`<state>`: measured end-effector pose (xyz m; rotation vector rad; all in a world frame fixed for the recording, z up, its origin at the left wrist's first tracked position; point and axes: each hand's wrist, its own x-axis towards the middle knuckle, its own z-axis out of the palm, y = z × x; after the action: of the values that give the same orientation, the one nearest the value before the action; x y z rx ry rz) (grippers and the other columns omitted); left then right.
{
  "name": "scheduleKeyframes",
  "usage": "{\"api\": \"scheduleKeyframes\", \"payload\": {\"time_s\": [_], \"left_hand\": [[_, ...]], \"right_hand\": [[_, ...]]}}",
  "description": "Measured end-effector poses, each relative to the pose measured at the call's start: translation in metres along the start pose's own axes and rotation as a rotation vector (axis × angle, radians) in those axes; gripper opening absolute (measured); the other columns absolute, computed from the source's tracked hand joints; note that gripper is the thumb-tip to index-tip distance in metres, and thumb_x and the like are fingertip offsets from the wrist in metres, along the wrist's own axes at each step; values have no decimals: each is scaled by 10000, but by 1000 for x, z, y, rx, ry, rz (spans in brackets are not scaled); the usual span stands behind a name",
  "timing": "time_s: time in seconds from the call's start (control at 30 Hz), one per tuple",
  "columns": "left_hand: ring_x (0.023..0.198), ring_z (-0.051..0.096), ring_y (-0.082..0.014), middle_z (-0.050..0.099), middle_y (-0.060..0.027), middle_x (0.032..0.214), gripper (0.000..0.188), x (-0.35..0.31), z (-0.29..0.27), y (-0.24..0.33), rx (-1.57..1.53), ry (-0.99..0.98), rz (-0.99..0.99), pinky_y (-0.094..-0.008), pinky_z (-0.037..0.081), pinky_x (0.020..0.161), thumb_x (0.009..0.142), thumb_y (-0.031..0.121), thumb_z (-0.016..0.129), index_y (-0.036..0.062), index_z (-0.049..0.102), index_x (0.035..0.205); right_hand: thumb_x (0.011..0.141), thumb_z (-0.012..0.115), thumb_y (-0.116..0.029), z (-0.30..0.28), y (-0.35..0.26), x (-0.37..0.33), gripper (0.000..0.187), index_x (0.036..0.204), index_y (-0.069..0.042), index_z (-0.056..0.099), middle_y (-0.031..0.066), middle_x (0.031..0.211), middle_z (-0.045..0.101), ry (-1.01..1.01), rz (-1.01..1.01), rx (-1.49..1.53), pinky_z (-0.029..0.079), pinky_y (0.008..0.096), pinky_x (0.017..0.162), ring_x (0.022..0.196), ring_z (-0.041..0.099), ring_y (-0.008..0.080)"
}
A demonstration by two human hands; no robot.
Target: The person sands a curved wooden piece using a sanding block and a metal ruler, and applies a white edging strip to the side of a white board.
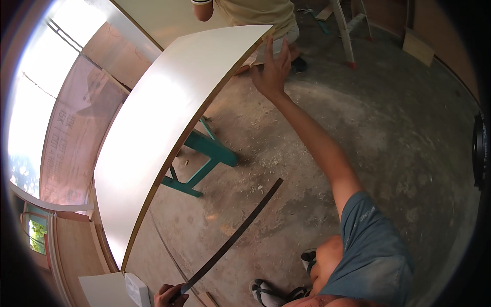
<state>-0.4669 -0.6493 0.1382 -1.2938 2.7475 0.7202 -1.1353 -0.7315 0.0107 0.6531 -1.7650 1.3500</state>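
Observation:
A large white panel (pixel 153 107) with a brown edge stretches from the lower left to the far middle. At its far corner is my right hand (pixel 271 74), arm outstretched. Its fingers are spread, and the fingertips are at the panel's edge; whether they press on it I cannot tell. Low in the view, my left hand (pixel 171 295) is closed around one end of a long, dark, flat strip (pixel 236 236), perhaps a file or a blade. The strip points up and away to the right, over the floor and apart from the panel.
A green sawhorse-like stand (pixel 207 148) is under the panel. Another person (pixel 255 13) in a yellowish shirt is beyond the far corner. A ladder (pixel 343 36) stands at the far right. Wood shavings lie on the concrete floor (pixel 378 153). A white box-like object (pixel 137 290) is near my left hand.

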Motion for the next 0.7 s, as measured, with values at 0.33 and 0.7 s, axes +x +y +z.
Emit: {"api": "scheduleKeyframes", "payload": {"time_s": [0.33, 0.7], "left_hand": [[781, 587, -167, 635, -86, 943, 324, -4, -3, 2, -22, -48, -72, -320, 489, 686, 908, 79, 762, 12, 711, 1220], [796, 599, -177, 646, -96, 959, 328, -15, -2, 0, -6, -34, -55, -316, 486, 690, 909, 66, 754, 16, 707, 1230]], "right_hand": [[831, 757, -219, 4, 14, 11, 1082, 1655, -85, 69, 335, 1591, 142, -23, 70, -19, 138, 680, 1152, 1438, 175, 547], [834, 750, -191, -2, 23, 33, 1052, 1659, -124, 101, 316, 1594, 163, -118, 134, -142, 210, 639, 1148, 1408, 264, 529]]}}
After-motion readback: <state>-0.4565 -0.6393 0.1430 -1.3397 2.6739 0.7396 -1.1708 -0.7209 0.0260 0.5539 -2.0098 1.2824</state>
